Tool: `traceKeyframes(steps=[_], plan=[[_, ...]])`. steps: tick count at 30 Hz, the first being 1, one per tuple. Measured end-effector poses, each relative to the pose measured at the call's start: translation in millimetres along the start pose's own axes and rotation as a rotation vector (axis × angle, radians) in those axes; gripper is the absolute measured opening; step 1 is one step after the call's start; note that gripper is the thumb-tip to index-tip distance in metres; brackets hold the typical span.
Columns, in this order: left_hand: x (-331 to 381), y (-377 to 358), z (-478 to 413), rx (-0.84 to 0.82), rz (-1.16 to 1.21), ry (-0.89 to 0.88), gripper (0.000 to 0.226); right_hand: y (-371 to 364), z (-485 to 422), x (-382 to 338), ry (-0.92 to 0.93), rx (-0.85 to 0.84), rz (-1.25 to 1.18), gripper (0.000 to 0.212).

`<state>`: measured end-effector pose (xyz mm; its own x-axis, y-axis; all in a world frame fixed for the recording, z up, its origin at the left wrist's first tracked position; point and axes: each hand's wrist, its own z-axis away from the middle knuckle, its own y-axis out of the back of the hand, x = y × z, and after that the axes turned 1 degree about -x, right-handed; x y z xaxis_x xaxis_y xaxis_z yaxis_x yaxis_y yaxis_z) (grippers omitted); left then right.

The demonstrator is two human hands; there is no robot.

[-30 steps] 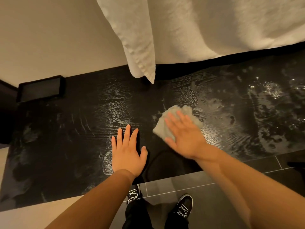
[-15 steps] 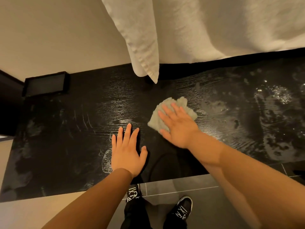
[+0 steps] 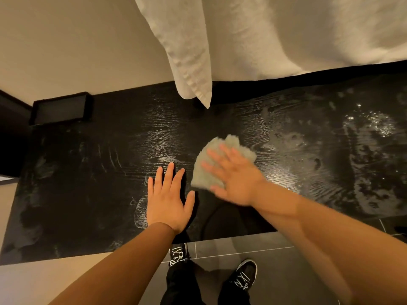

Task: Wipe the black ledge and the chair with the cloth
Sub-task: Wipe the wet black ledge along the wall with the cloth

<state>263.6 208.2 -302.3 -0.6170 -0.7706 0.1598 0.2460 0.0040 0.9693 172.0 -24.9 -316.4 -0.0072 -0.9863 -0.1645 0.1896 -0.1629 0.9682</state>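
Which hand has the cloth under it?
The right hand does. It presses flat on the crumpled pale grey cloth on the glossy black wooden ledge. The left hand lies flat on bare ledge beside it, with nothing under it.

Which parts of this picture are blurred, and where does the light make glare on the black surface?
Head view: the right hand on the cloth is smeared by motion blur, while the left hand is sharp. Glare streaks lie along the wood grain of the black ledge near its middle, with bright sparkles on the wet patch at the right. The wide lens bends the ledge's edges.
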Motion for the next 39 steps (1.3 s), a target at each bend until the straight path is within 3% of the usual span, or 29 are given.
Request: traceKeyframes(steps=[3,5,10,14,16,18,21,26,29,34,39], plan=[[1.0,0.8,-0.6,0.006,0.007,0.006,0.069,17.3,-26.7,30.3,-0.289,-0.066,-0.025,0.074],[1.5,0.8,-0.5,0.005,0.007,0.007,0.069,20.9,-26.7,22.9,-0.366,-0.045,-0.058,0.073],[-0.7,-1.5,-0.7,0.015,0.000,0.004,0.069,-4.0,33.7,-34.0,-0.143,0.107,-0.096,0.070],[-0.1,-0.9,-0.9,0.018,-0.006,0.004,0.069,-10.7,56.1,-5.4,-0.053,0.107,-0.039,0.073],[0.9,-0.4,-0.9,0.021,-0.004,0.009,0.069,-8.8,53.7,27.7,-0.183,0.121,-0.011,0.075],[1.9,0.4,-0.1,0.032,0.002,0.010,0.068,-0.2,52.0,53.5,-0.373,0.033,-0.005,0.079],[2.2,0.6,1.0,0.041,0.012,0.007,0.067,1.3,53.9,39.1,-0.532,0.046,-0.030,0.079],[3.2,1.4,1.7,0.050,0.006,0.007,0.067,-23.0,95.5,-35.8,-0.191,0.116,-0.020,0.074],[3.0,0.0,1.5,0.047,-0.002,0.008,0.066,-26.1,109.3,-19.4,-0.136,0.135,-0.015,0.074],[0.9,-2.6,2.3,0.073,0.022,0.003,0.062,-22.3,137.7,24.9,-0.493,0.114,-0.006,0.074],[3.7,-3.2,1.6,0.055,-0.007,0.017,0.064,-23.3,130.7,-18.6,-0.617,0.112,-0.043,0.076]])
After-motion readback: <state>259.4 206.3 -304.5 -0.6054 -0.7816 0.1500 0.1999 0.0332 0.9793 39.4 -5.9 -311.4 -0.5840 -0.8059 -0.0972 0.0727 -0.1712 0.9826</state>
